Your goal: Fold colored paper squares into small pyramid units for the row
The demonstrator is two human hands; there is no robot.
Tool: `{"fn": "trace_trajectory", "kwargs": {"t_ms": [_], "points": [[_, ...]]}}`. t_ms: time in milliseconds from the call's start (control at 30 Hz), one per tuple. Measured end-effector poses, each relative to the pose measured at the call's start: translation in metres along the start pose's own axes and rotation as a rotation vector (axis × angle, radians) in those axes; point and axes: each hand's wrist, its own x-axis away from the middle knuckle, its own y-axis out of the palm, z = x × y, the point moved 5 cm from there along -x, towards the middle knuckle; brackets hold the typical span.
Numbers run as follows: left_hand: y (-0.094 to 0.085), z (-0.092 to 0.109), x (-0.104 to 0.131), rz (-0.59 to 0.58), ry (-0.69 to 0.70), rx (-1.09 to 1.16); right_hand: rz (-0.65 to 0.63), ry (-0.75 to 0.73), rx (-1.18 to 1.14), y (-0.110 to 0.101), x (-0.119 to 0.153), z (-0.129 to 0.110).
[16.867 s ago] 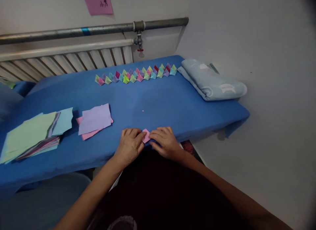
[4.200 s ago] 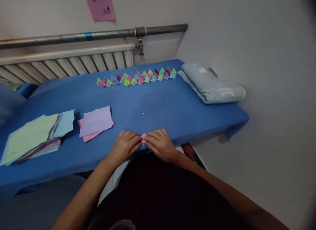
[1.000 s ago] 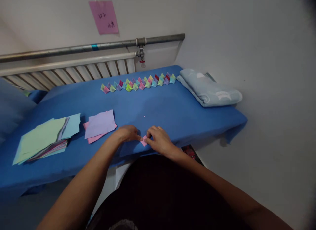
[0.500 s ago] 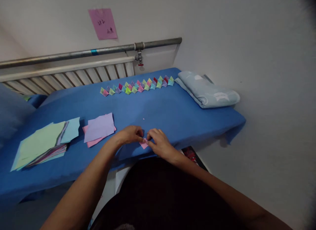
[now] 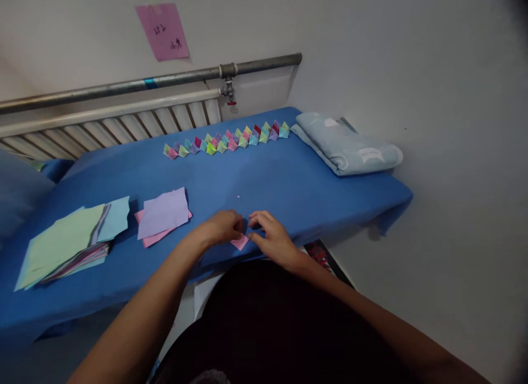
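The right hand point(image 5: 274, 241) has opened, two o'clock from the pink paper point(image 5: 240, 243); the left hand's point(image 5: 223, 225) grip isn't clear. Slipping could fold the paper crooked.

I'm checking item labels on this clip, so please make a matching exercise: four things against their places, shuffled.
1. small pink paper
2. folded blanket
3. lavender sheet
4. note with handwriting

A. on the wall, above the metal pipe
B. at the fingers of the left hand
C. on top of pink sheets
D. by the right end of the folded-paper row

Pairs: 1-B, 2-D, 3-C, 4-A
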Motion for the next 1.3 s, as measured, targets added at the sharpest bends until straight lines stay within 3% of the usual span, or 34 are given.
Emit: {"fn": "trace_trajectory", "kwargs": {"t_ms": [300, 467, 667, 800, 933, 1033, 1167, 1300], "points": [[0.005, -0.025, 0.014, 0.135, 0.025, 0.16, 0.01, -0.009, 0.022, 0.0, 0.0, -0.002], [0.008, -0.037, 0.03, 0.306, 0.011, 0.596, 0.02, 0.11, 0.015, 0.003, 0.001, -0.006], [0.021, -0.022, 0.041, 0.501, 0.103, 0.898, 0.027, 0.291, -0.411, 0.013, 0.002, -0.01], [0.029, -0.016, 0.04, 0.457, 0.101, 0.975, 0.039, 0.275, -0.454, 0.014, 0.004, -0.01], [0.028, -0.017, 0.04, 0.374, 0.029, 0.954, 0.009, 0.172, -0.235, 0.009, 0.006, -0.018], [0.024, -0.014, 0.042, 0.287, -0.019, 0.82, 0.007, 0.084, -0.089, 0.004, 0.004, -0.025], [0.02, -0.015, 0.045, 0.365, -0.061, 0.895, 0.074, 0.207, -0.291, 0.0, 0.002, -0.019], [0.029, -0.016, 0.044, 0.46, -0.033, 1.136, -0.028, 0.328, -0.424, 0.005, 0.003, -0.014]]}}
